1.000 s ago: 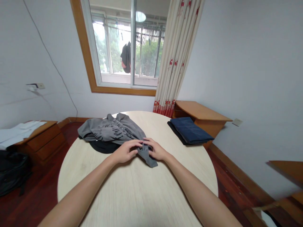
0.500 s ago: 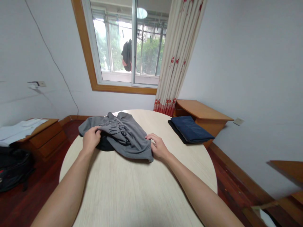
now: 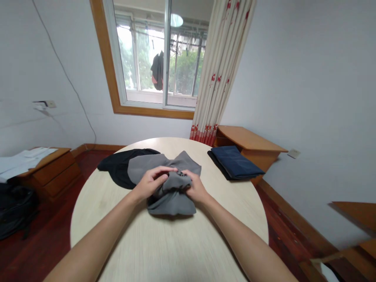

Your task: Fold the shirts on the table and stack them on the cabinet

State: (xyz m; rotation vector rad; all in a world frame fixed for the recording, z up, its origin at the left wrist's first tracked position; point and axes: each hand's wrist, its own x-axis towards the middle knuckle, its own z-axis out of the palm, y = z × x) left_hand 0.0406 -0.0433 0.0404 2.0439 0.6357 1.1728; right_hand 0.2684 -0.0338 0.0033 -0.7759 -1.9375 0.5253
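A crumpled grey garment (image 3: 173,203), perhaps a T-shirt, lies bunched on the round table in front of me. My left hand (image 3: 151,182) grips its upper left part, thumb and fingers around the cloth. My right hand (image 3: 196,187) holds the bunched fabric from the right side, its fingers partly hidden by the folds. The dark print seen on the cloth is now mostly tucked into the folds. Behind and to the left, a black garment (image 3: 116,166) lies loosely on the table, partly under the grey cloth.
On the table's right side is a folded stack, a navy garment (image 3: 235,162) over a black one. The pale round table (image 3: 129,243) has a wooden desk (image 3: 249,139) behind it. A wooden cabinet (image 3: 55,172) with papers and a black backpack (image 3: 17,209) stand at left.
Both hands have drawn the grey garment together and toward me, my left hand moving right. The black garment on the left has come into fuller view.
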